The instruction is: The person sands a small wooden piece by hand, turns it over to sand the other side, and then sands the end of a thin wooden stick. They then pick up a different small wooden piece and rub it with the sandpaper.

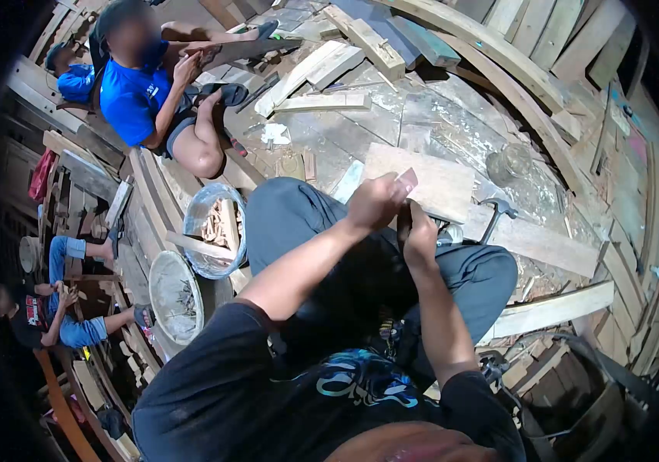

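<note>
Left hand (375,203) clamps 1 small reddish piece (407,180) near pale board (441,181) | right hand (419,232) just beside, cannot tell its grip | risk: loosened pinch could drop piece; right knee (491,271) shifting could knock hammer (500,207)

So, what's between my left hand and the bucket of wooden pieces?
Your bent left leg, in dark trousers, lies between your left hand and the bucket; the head view shows it.
</note>
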A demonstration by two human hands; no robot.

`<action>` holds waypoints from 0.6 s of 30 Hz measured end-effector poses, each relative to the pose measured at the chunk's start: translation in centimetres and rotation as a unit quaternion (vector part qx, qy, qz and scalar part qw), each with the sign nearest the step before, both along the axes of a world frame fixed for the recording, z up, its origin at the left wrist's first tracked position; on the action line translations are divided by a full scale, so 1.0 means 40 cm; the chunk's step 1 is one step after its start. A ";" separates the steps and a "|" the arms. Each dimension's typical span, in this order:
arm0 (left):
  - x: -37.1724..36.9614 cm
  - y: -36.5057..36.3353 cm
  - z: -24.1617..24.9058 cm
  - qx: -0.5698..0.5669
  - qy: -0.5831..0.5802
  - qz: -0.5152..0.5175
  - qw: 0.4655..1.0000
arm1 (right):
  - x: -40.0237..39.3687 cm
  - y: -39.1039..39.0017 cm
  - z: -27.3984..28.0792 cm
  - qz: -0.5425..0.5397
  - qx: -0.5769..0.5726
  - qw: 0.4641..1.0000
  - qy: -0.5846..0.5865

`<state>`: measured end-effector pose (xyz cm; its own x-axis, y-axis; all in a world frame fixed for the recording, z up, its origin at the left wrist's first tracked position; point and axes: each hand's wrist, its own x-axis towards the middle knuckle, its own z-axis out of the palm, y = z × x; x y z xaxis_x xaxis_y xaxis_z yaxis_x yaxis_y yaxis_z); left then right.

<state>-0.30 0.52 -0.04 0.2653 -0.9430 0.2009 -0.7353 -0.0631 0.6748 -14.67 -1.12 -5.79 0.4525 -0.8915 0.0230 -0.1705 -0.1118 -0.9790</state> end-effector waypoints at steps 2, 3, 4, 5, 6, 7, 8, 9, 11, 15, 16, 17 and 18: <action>0.022 -0.006 -0.027 -0.033 -0.033 -0.009 0.999 | 0.003 0.001 -0.002 0.002 0.006 1.000 -0.007; 0.036 -0.015 -0.045 -0.065 -0.072 -0.013 0.995 | 0.014 0.007 -0.009 -0.027 -0.123 0.992 -0.001; 0.045 -0.023 -0.064 -0.097 -0.111 -0.018 0.989 | 0.020 0.011 -0.013 -0.056 -0.251 0.966 0.005; 0.040 -0.021 -0.086 -0.104 -0.137 -0.049 0.984 | 0.017 0.014 -0.014 -0.055 -0.198 0.979 -0.014; 0.030 -0.016 -0.068 -0.079 -0.092 -0.034 0.992 | 0.012 0.014 -0.013 -0.041 -0.168 0.985 -0.012; 0.016 -0.012 -0.028 -0.052 -0.047 -0.019 0.997 | 0.005 0.013 -0.015 -0.026 -0.138 0.990 -0.011; 0.010 -0.006 -0.006 -0.025 -0.002 -0.001 1.000 | 0.003 0.015 -0.014 -0.009 -0.106 0.994 -0.009; 0.015 -0.015 -0.004 -0.063 -0.020 0.008 0.998 | 0.005 0.017 -0.004 -0.014 -0.114 0.993 -0.008; 0.006 -0.007 0.000 -0.018 0.040 0.002 0.999 | 0.008 0.016 0.021 -0.025 -0.132 0.991 -0.004; 0.023 -0.018 -0.015 -0.050 -0.045 0.013 0.998 | 0.007 0.014 -0.010 -0.033 -0.177 0.984 0.011; 0.027 -0.024 -0.011 -0.072 -0.080 0.021 0.994 | 0.010 0.011 -0.008 -0.047 -0.222 0.974 0.016; 0.014 -0.023 -0.011 -0.027 0.023 0.051 0.998 | 0.014 0.008 -0.007 -0.061 -0.267 0.962 0.019; 0.012 -0.020 -0.012 -0.018 0.018 0.042 0.999 | 0.013 0.007 -0.010 -0.054 -0.240 0.969 0.013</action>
<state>0.17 -0.29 -0.54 0.3497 -0.9097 0.2239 -0.7045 -0.0978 0.7030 -14.15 -0.82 -6.17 0.3642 -0.8227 0.4364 -0.2311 -0.5338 -0.8134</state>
